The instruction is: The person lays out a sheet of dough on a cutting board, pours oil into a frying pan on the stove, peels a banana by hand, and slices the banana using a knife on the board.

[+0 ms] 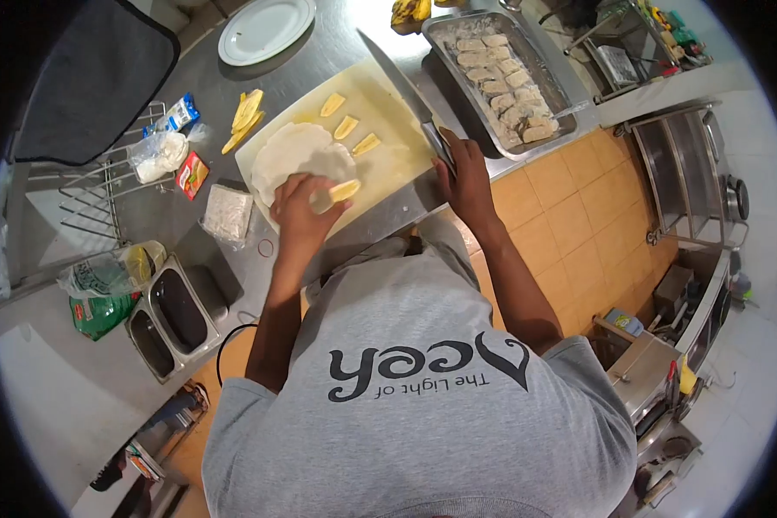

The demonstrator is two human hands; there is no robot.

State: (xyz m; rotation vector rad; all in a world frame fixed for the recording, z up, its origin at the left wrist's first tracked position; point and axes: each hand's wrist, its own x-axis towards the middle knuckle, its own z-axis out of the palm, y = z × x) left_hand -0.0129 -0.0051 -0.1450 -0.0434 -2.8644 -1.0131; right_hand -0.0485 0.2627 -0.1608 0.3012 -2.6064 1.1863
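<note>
My left hand [304, 207] pinches a cut banana piece [345, 190] over the near edge of a round, flat sheet of dough [295, 155]. The dough lies on a pale cutting board [380, 104], with three more banana slices [346, 127] to its right. At the board's right edge, my right hand [468, 177] is wrapped around the handle of a long kitchen knife [406, 86]. Its blade points away from me along the board's right side. Banana peels [245, 119] lie on the steel counter just left of the board.
A metal tray [568, 129] of floured pieces stands at the right, near whole bananas [410, 13]. A white plate [266, 30] sits at the back. Left are a wrapped white block [228, 213], a red packet [192, 175] and a wire rack [95, 203].
</note>
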